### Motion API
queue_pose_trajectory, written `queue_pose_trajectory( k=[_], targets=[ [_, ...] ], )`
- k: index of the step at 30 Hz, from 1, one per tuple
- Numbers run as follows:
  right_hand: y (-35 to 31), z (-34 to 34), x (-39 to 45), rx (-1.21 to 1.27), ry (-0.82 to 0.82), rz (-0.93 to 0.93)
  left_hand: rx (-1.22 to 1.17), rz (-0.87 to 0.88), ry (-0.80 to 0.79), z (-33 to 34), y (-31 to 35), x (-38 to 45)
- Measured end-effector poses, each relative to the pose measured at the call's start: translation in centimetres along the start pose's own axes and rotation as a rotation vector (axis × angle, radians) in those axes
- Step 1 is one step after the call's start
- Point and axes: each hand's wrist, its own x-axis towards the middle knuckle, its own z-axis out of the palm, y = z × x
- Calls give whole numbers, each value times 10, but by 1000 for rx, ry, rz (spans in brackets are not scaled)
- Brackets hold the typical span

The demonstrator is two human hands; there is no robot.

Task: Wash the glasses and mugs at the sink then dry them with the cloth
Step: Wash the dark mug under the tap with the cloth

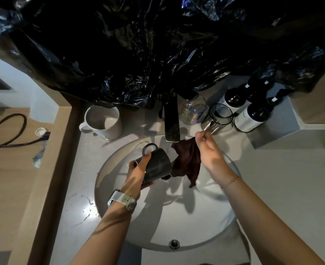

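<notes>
My left hand (138, 172) grips a dark mug (157, 164) over the round white sink (205, 232), the mug tilted with its handle pointing away from me. My right hand (208, 150) holds a dark brown cloth (187, 159) that hangs down beside the mug's open end, just under the black tap (171, 121). A white mug (103, 121) stands upright on the counter at the back left. Two clear glasses (194, 109) (220, 116) stand behind the sink to the right of the tap.
Two dark bottles (234, 98) (253, 116) with white labels lie on a grey ledge at the back right. Black plastic sheeting (138, 44) covers the wall above. A black cable (7, 131) lies on the wooden surface at the left. Water drops (87, 209) sit on the counter.
</notes>
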Motion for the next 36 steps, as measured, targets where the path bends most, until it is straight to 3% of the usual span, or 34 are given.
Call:
queue_pose_trajectory(
  k=[4, 10, 13, 17, 20, 23, 25, 29, 34, 36],
  targets=[
    [-1, 22, -27, 159, -79, -73, 26, 43, -38, 12, -1, -4],
    [42, 48, -58, 13, -275, -26, -40, 26, -58, 21, -8, -13],
    [53, 43, -59, -109, -337, -146, -90, 3, -81, 22, -15, -14],
    [60, 42, -48, -515, -80, -504, -101, -19, -141, 25, -19, -14],
    [59, 35, -36, -626, 135, -346, -109, 25, -150, 22, -16, -14],
    [61, 25, -24, -419, -121, -127, -118, 68, -148, 19, -8, -14],
    [63, 26, -23, -259, -227, -140, -104, 91, -152, 17, -2, -12],
    [70, 34, -22, -77, -119, -214, -101, 59, -211, 14, 8, -13],
    [54, 28, -13, 381, 34, 135, -43, 42, -191, 9, 5, -9],
    [43, 27, -10, 489, 63, 187, 29, 50, -190, 9, -3, -10]
  ],
)
